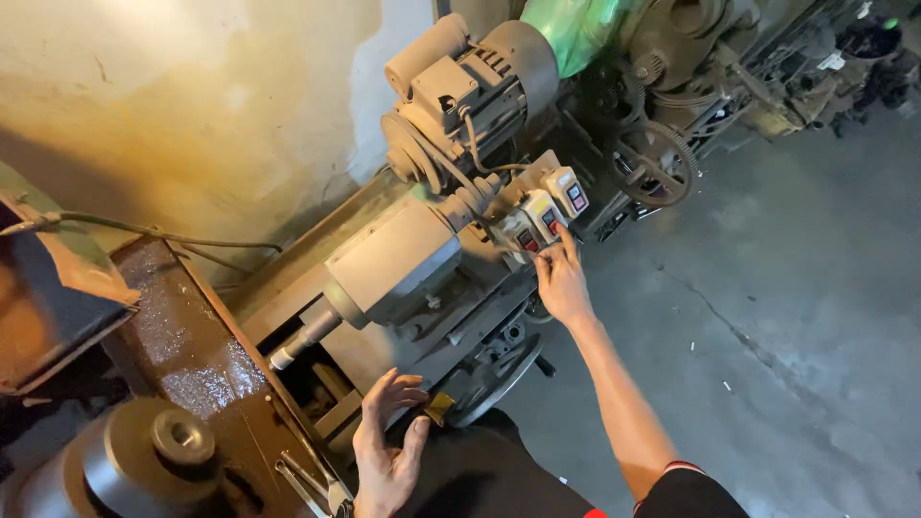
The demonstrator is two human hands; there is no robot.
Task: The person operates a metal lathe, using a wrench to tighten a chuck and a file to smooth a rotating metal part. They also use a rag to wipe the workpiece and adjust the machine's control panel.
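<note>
Down from the head camera, we have our right hand (562, 285) stretched to the row of switch boxes (543, 220) on the grey machine (403, 264), its fingers (566, 245) loosely together with the tips touching the middle box, though we cannot tell if a button is pressed in. Our left hand (386, 446) rests open, fingers spread and gripping nothing, near the machine's front edge beside a small yellow piece (439, 406). Nothing shows the machine running; a motor (470, 86) sits above, a wrench (312, 484) lies lower left.
</note>
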